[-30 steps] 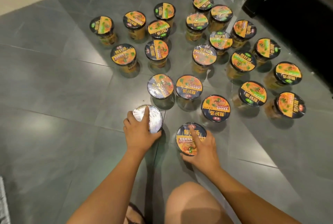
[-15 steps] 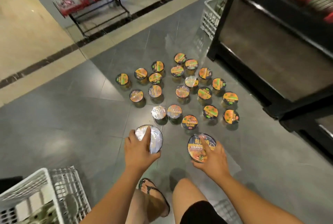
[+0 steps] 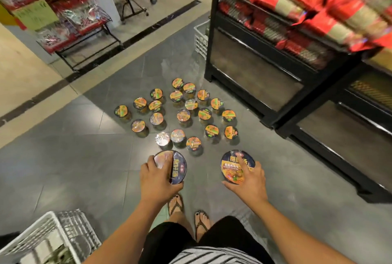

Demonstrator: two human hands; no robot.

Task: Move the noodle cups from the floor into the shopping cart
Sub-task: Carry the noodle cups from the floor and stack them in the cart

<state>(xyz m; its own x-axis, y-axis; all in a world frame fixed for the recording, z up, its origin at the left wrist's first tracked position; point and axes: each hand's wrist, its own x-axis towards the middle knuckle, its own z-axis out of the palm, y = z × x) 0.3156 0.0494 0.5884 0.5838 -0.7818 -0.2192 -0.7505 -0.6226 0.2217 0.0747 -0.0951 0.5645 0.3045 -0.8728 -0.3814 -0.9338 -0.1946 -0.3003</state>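
My left hand [image 3: 158,181] grips one noodle cup [image 3: 177,167] from above, its dark lid glinting, held well above the floor. My right hand [image 3: 248,181] holds a second noodle cup [image 3: 233,165] by its lid, at about the same height. Several more noodle cups [image 3: 183,115] with orange and dark lids stand in a cluster on the grey tiled floor ahead of my feet. The white wire shopping cart [image 3: 45,234] shows at the bottom left, below and left of my left hand.
A black shelf unit [image 3: 261,68] loaded with red noodle packs stands to the right. A wire rack of bagged goods [image 3: 70,15] stands at the far left, with another rack behind it. A grey crate [image 3: 200,38] sits beside the shelf unit.
Both hands have lifted their cups off the floor as I rose; the cluster of cups now looks far smaller and the cart has come into view at the bottom left.
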